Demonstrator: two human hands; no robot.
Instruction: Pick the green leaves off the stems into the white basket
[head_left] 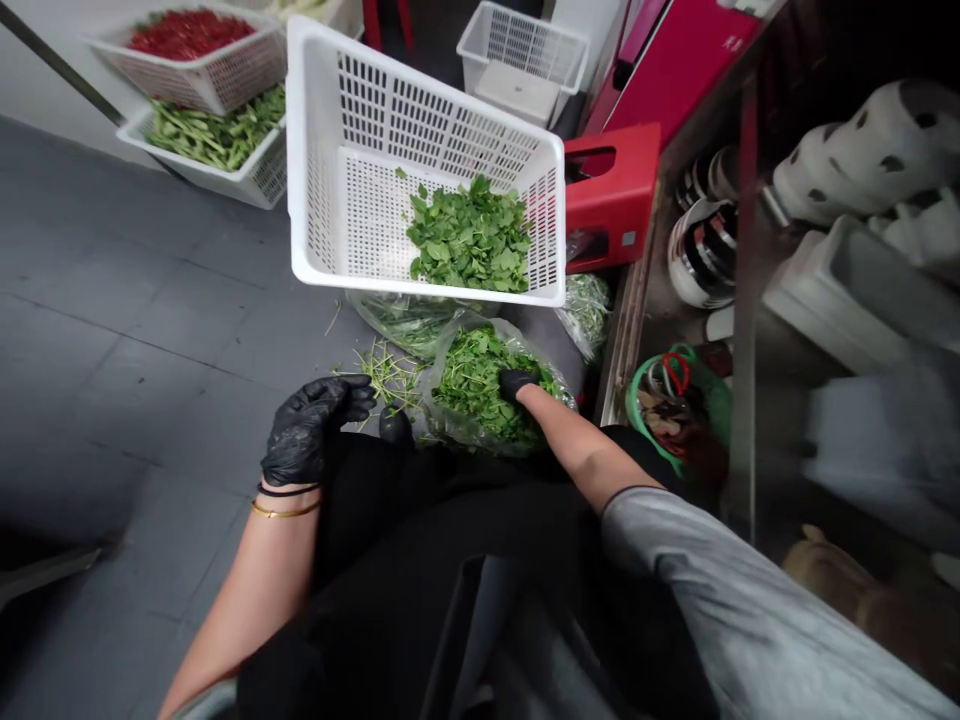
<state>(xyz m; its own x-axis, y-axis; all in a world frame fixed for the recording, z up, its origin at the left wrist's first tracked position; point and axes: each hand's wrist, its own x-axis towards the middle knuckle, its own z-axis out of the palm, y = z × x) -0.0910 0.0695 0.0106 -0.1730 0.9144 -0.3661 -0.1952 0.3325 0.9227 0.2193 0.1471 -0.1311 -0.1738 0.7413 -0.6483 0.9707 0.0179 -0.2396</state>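
My left hand (319, 420), in a black glove, hovers over the floor at the left end of a small pile of thin green stems (390, 378). Its fingers are loosely bent, and I see nothing held in them. My right hand (517, 383), also black-gloved, reaches into the leafy greens (476, 385) in a clear plastic bag (435, 395). Leaves hide its fingers. Beyond the bag, a white slotted basket (427, 95) stands tilted toward me, with a heap of loose green leaves (472, 235) in its right part.
A second bag of greens (405, 318) lies under the basket's near edge. A red plastic stool (630, 195) lies behind to the right. Stacked baskets hold red peppers (187, 35) and green vegetables (217, 130). A green bucket (709, 400) and metal shelving (742, 300) flank my right side.
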